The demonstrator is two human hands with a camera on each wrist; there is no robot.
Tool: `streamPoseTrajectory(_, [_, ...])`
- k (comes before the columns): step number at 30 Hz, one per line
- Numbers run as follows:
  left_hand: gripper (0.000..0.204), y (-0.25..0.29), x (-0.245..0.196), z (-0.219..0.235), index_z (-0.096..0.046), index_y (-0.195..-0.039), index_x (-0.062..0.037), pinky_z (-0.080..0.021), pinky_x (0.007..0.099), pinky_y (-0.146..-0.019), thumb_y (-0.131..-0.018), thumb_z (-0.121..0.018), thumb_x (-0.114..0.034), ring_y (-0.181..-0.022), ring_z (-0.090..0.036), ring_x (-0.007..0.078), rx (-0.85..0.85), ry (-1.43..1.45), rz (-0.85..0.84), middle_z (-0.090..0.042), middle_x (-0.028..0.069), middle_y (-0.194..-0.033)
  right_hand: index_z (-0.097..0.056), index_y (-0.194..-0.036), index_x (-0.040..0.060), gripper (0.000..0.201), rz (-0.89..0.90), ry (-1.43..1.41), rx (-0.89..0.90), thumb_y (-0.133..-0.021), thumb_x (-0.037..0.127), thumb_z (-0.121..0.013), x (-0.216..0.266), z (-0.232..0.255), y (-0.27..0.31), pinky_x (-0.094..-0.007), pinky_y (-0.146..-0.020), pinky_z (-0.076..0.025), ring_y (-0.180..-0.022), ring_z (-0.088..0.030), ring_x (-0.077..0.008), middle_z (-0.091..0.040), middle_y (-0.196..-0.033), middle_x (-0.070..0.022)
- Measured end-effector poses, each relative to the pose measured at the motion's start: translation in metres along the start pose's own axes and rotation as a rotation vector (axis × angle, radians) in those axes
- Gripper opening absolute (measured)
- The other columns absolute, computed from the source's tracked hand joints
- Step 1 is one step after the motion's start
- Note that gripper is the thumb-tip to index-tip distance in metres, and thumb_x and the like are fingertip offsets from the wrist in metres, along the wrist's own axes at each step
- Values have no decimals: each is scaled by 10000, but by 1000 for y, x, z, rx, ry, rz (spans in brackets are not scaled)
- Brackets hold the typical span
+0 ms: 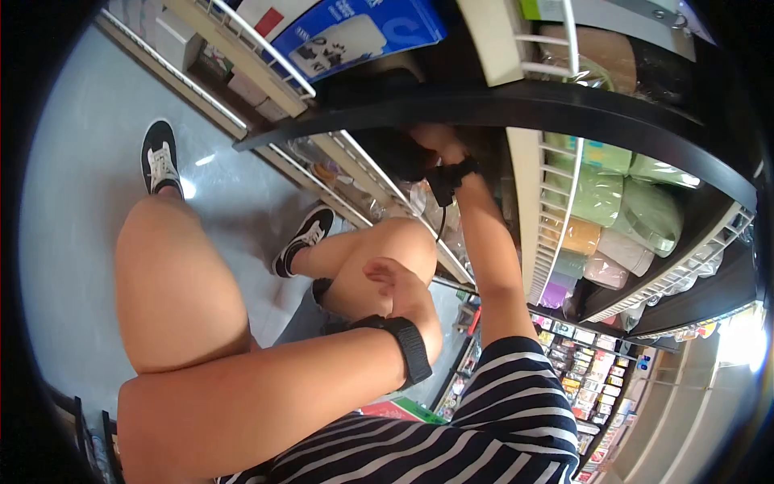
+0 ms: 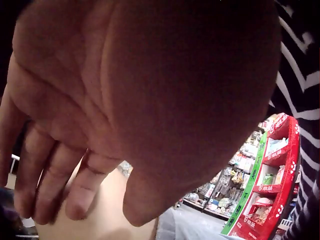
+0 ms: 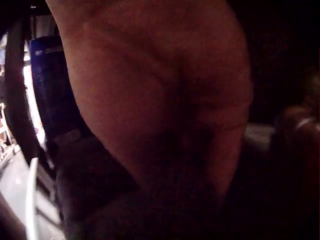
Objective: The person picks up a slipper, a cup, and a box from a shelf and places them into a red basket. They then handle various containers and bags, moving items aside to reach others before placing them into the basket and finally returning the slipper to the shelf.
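In the head view my left hand hangs by a bent knee, its fingers loosely bent around nothing. The left wrist view shows the palm close up, fingers relaxed, with bare skin behind them. My right hand reaches into a shadowed shelf bay, under a black shelf edge. A dark shape lies beside that hand; what it is, I cannot tell. In the right wrist view the hand fills a very dark picture, and its fingertips are lost in shadow.
Blue box on the shelf above. Wrapped green goods stand behind a white wire guard. My shoes are on the grey floor. A red display stand shows behind, in the left wrist view.
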State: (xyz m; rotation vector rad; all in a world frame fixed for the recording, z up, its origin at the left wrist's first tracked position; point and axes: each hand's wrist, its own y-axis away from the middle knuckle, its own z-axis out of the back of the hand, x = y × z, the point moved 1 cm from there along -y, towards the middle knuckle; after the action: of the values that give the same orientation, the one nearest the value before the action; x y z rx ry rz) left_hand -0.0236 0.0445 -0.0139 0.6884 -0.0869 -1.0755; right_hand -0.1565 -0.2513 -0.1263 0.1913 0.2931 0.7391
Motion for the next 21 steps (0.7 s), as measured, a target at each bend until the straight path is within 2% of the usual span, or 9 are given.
streamPoseTrajectory(2, [541,4,5,3,-508,-1253,-85,-443,559,-873,-748,-686,-161,-1085,-560,343,-19,34,14,-527,132,-1186,-488,-1314,89,559,41,2,-86,-823,297,-656,-51,-26,-18,-443,-1104,-264,-1308,-366,-368,-446,-1381,-191])
streamPoseTrajectory(5, [525,11,10,5,-522,-1225,-50,-445,553,-867,-738,-691,-149,-1062,-578,344,-54,112,7,-562,148,-1153,-536,-1258,96,503,74,-89,-187,-808,287,-657,-50,-26,-28,-447,-1094,-282,-1295,-384,-362,-475,-1344,-193])
streamPoseTrajectory(7, [498,8,7,4,-536,-1205,-37,-445,552,-866,-740,-685,-135,-1041,-591,345,-80,146,-4,-587,156,-1128,-548,-1249,94,516,-93,-146,103,-774,260,-664,14,21,-14,-442,-1094,-281,-1285,-400,-359,-492,-1312,-227])
streamPoseTrajectory(9, [412,-10,1,0,-570,-1156,-31,-442,549,-865,-757,-653,-97,-992,-616,349,-178,265,100,-626,173,-1070,-555,-1245,72,522,163,-263,-124,-753,224,-640,28,-12,4,-439,-1091,-284,-1275,-406,-377,-493,-1313,-245])
streamPoseTrajectory(11, [293,-14,-1,-1,-623,-1043,-6,-442,547,-862,-765,-627,-96,-941,-635,368,-127,168,125,-649,214,-1018,-535,-1260,42,558,85,-591,155,-727,180,-625,99,43,23,-444,-1093,-278,-1273,-395,-400,-488,-1324,-241])
streamPoseTrajectory(14, [256,5,7,5,-647,-1008,-10,-454,549,-837,-772,-620,-105,-917,-644,369,-144,128,110,-663,203,-984,-469,-1312,1,605,113,-468,60,-760,158,-661,76,33,18,-416,-1112,-255,-1341,-310,-377,-402,-1397,-241])
streamPoseTrajectory(17, [265,12,13,5,-713,-1009,-78,-471,515,-750,-792,-570,-123,-906,-653,292,-223,206,66,-695,128,-989,-495,-1286,19,560,-51,-96,-155,-774,201,-631,15,-5,-12,-422,-1048,-346,-1247,-430,-384,-488,-1306,-246])
streamPoseTrajectory(19, [210,17,22,-1,-727,-921,-74,-507,454,-722,-799,-560,-112,-863,-666,273,-579,392,14,-702,105,-939,-522,-1261,27,538,-144,-161,-172,-764,204,-625,-19,-33,-30,-428,-1011,-387,-1194,-483,-382,-534,-1254,-234])
streamPoseTrajectory(21, [192,15,35,6,-727,-881,-63,-523,419,-725,-795,-573,-137,-857,-667,286,-656,658,12,-703,98,-893,-549,-1237,34,518,-247,-359,-141,-753,207,-619,-34,-43,-40,-433,-975,-429,-1141,-537,-380,-579,-1201,-221])
